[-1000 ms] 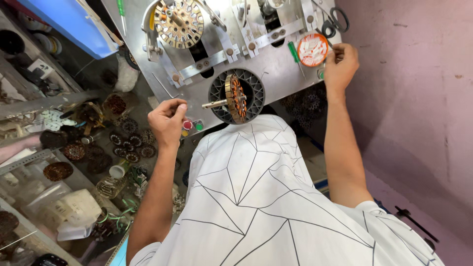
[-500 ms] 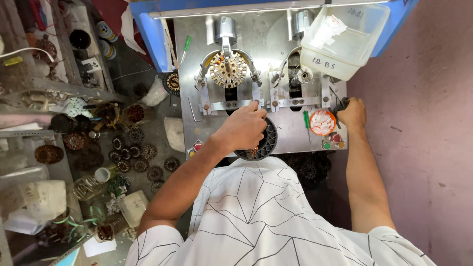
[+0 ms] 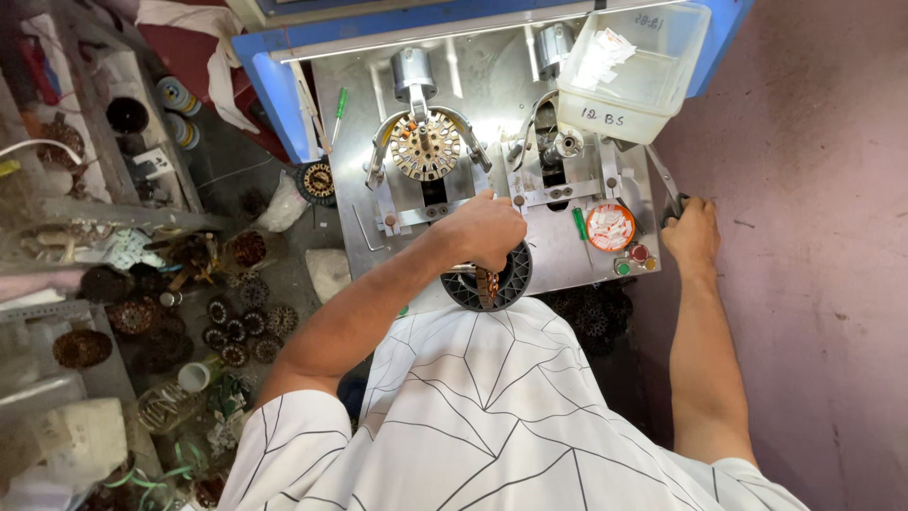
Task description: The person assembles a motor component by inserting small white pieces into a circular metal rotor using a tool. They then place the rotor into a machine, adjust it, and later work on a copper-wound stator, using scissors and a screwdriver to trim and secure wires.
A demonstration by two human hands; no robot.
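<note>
A clear plastic tub (image 3: 636, 71) sits at the upper right of the metal machine plate (image 3: 492, 170), with a handwritten label on its front wall and white paper slips inside. Below it, a round orange-rimmed dish (image 3: 609, 227) holds white slips; a green marker-shaped item (image 3: 580, 223) lies just left of it, and small red and green buttons (image 3: 636, 259) sit beneath. White paper tags lie among the dark wound stators (image 3: 232, 312) on the floor to your left.

Your left hand (image 3: 487, 232) is curled over the top of the black round stator holder (image 3: 492, 279) at the plate's near edge; the fingers are closed down on it, though exactly what they pinch is hidden. A copper-coloured part shows just under the palm. Your right hand (image 3: 690, 235) rests at the plate's right edge, fingers wrapped on a dark lever handle (image 3: 673, 203).

Against half a second ago, both hands occupy nearly the same positions; the view has shifted slightly, and the winding head (image 3: 426, 147) with its toothed disc sits more centrally.
</note>
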